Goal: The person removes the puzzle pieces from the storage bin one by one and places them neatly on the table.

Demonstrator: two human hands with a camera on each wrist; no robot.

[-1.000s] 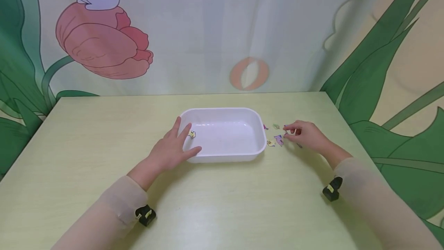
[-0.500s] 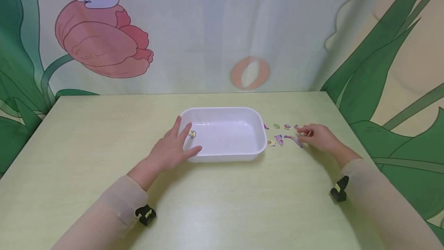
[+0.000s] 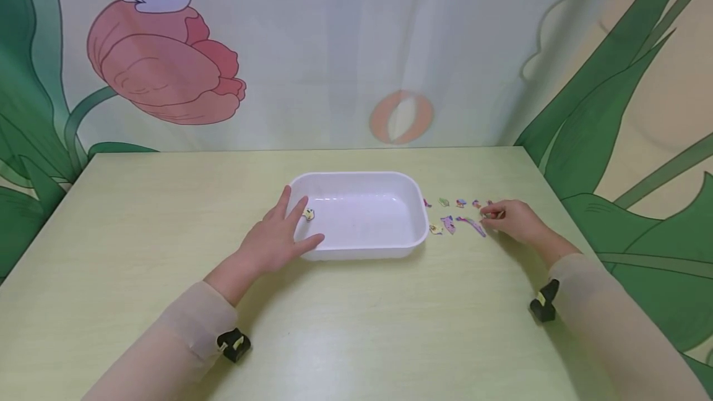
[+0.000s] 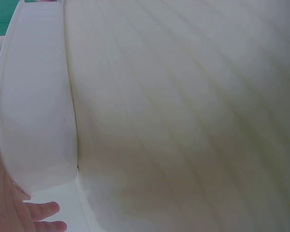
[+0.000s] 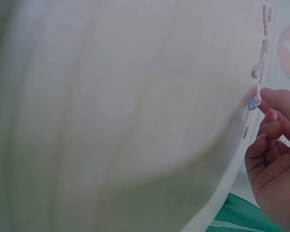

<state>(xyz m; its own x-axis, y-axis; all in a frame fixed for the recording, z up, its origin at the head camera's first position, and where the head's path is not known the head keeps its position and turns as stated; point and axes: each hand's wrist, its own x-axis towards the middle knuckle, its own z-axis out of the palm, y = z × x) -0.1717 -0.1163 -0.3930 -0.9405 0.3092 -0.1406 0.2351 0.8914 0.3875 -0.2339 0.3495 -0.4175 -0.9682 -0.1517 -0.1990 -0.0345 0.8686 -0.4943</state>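
Note:
In the head view my left hand point(image 3: 268, 243) lies over the left end of a white plastic tray point(image 3: 362, 254), fingers spread across the rim. A small yellow-and-black flat cutout point(image 3: 309, 215) lies in the tray near those fingers. My right hand point(image 3: 515, 221) is low over the table at right, thumb and index finger together. In the right wrist view these pinch a small pink-and-blue flat cutout point(image 5: 254, 100) by its edge. Just left of this hand lie a long purple cutout point(image 3: 472, 226), a purple one point(image 3: 448, 224) and a small red-and-blue one point(image 3: 476, 203).
Several more small cutouts sit in two rows right of the tray, including a green one point(image 3: 444, 202), a blue-and-red one point(image 3: 461, 203) and a yellowish one point(image 3: 436, 229). Behind the pale wooden table point(image 3: 356, 327) hangs a printed curtain point(image 3: 312, 60).
My right hand has moved right along the rows, uncovering the blue-and-red, red-and-blue and long purple cutouts; in the last half second it barely shifts. My left hand stays on the tray.

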